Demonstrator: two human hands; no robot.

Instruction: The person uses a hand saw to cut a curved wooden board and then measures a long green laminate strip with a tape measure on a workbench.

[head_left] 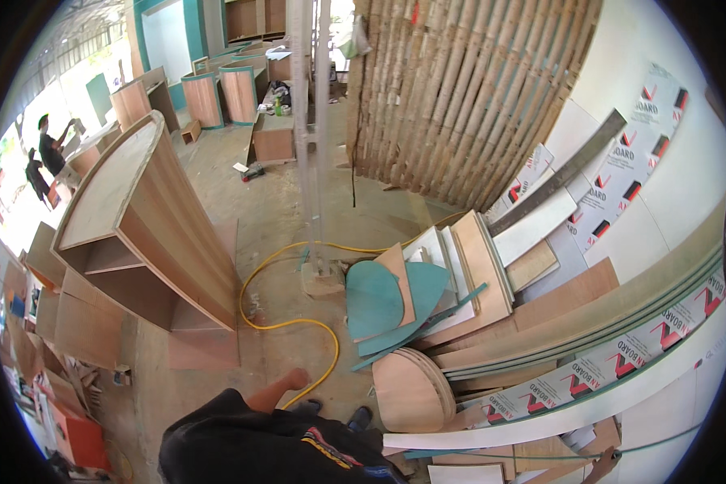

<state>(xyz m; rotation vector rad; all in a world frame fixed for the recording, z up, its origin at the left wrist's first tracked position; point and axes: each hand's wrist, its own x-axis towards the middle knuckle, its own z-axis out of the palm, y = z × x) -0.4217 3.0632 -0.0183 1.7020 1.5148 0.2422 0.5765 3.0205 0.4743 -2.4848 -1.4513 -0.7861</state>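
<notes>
My left hand (297,378) hangs in front of my black shirt (258,448) with its fingers curled; I cannot see whether anything is in it. It is just above the yellow hose (324,355) on the concrete floor. My right hand (603,465) shows at the lower edge, its fingers closed on the thin rim of a green-edged panel (540,453). That panel lies under a long curved white board (540,419). A round plywood piece (411,391) leans close to my feet.
A stack of plywood offcuts and teal oval pieces (379,298) leans against the white wall on the right. A big curved plywood cabinet (137,226) stands on the left. A metal post (308,161) rises in the middle. Another person (50,149) works far left.
</notes>
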